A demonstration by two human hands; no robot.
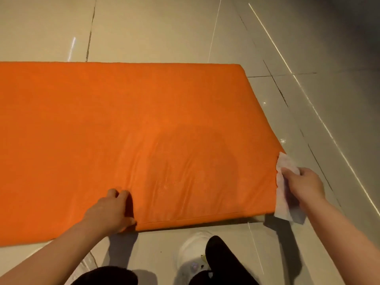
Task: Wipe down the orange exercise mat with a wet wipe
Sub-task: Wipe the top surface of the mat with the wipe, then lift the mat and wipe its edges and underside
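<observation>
Glossy beige floor tiles with dark grout lines fill my view, streaked by bright reflections. Nearest me I see dark trouser legs and a white shoe on the floor. Just beyond them lies the near edge of the orange mat, flat on the tiles and running off the left side of the view. My left hand has its grip curled over that near edge, fingers on top and thumb at the side, bunching the cover into wrinkles. My right hand sits at the mat's right edge near the front corner, its grip closed round a white wet wipe, which drapes against the side of the mat and hangs down past the corner. Farther off, the mat's surface is smooth up to its far edge, with more tiles behind.
</observation>
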